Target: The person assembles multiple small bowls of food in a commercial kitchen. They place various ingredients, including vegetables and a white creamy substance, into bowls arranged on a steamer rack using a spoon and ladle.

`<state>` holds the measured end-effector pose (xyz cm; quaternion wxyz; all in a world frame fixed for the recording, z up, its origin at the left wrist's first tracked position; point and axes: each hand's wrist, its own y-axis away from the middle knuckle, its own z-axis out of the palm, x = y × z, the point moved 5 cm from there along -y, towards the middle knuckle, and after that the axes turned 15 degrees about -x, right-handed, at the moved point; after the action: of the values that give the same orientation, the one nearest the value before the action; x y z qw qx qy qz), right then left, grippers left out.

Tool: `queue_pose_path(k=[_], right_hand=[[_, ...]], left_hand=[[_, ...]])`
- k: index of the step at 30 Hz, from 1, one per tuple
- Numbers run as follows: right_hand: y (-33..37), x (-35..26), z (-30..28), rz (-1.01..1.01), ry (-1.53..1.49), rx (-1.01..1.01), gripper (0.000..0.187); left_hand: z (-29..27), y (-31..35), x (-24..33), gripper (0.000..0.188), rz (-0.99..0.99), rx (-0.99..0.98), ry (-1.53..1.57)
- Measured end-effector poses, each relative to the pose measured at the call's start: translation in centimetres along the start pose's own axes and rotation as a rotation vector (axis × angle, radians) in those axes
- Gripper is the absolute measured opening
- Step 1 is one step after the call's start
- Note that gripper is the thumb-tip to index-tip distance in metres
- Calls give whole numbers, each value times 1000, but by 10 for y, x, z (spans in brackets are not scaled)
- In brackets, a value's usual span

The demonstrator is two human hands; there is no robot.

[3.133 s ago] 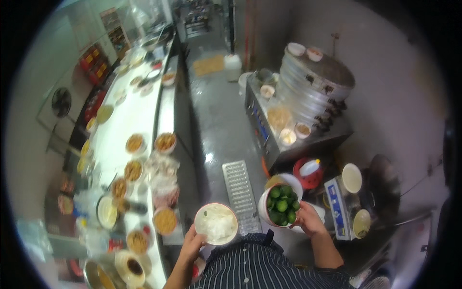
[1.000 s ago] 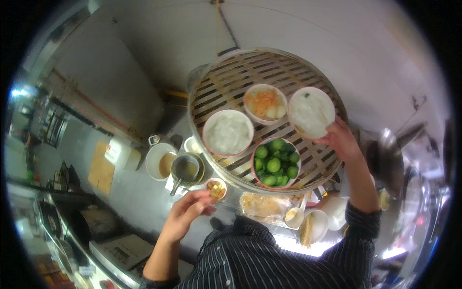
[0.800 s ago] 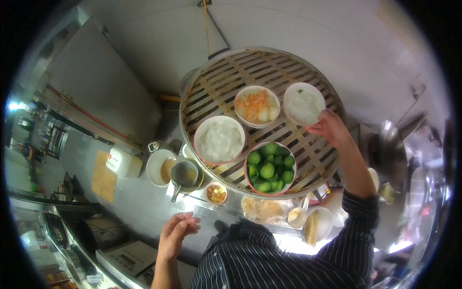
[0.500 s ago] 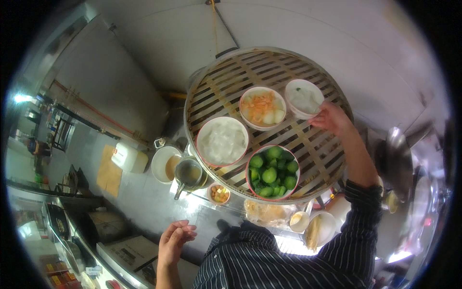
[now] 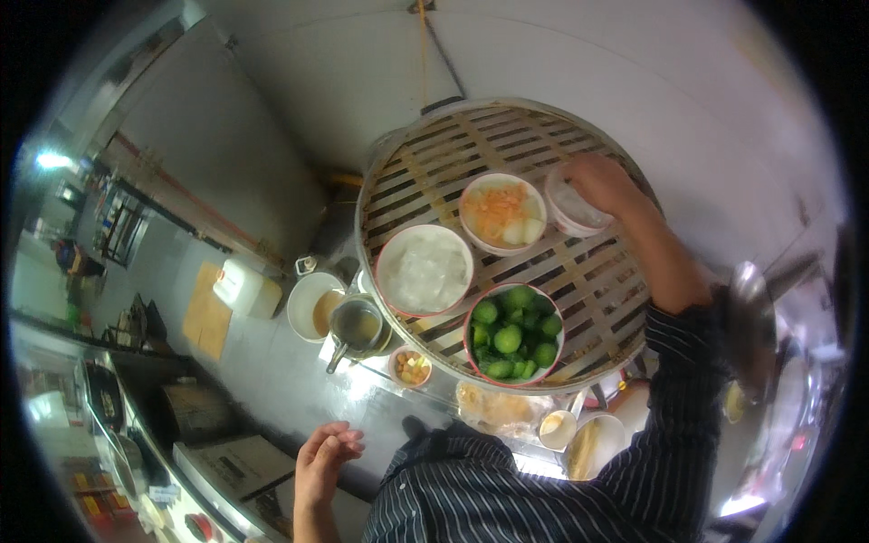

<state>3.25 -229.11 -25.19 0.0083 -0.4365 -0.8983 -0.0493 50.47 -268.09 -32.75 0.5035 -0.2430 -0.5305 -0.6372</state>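
Observation:
My right hand [image 5: 599,184] reaches over the small white bowl [image 5: 579,215] at the right of the round slatted rack [image 5: 579,312]. Its fingers curl down at the bowl's pale, translucent contents; what they pinch is hidden. Left of it stands a bowl [image 5: 465,233] with shredded orange food and pale chunks. Farther left a larger white bowl [image 5: 381,288] holds clear, icy-looking pieces. Nearest me on the rack is a bowl of green round fruit or vegetables [image 5: 514,337]. Low in front of my body, my left hand [image 5: 328,455] is empty, fingers loosely bent and apart.
Below the rack's left side are a white bucket [image 5: 304,306], a metal pot with a handle [image 5: 356,326] and a small bowl of brown and yellow pieces [image 5: 412,367]. A white jug [image 5: 243,286] stands on the floor. Plastic-wrapped food [image 5: 496,405] lies under the near rim.
My right hand has moved from the right rim of the small bowl to over its top, fingers now curled inward. The view has shifted slightly; my left hand stays nearly still.

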Motion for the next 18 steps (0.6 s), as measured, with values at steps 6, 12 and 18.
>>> queue_pose_path(k=[6, 12, 18], right_hand=[[-8, -1, 15, 26, -8, -160, 17], [-8, -7, 12, 117, 52, -169, 13], [-2, -20, 7, 122, 61, -161, 14]], left_hand=[[-28, 34, -19, 33, 30, 109, 106], [-35, 39, -24, 33, 29, 126, 124], [-40, 43, -17, 33, 0, 142, 72]])
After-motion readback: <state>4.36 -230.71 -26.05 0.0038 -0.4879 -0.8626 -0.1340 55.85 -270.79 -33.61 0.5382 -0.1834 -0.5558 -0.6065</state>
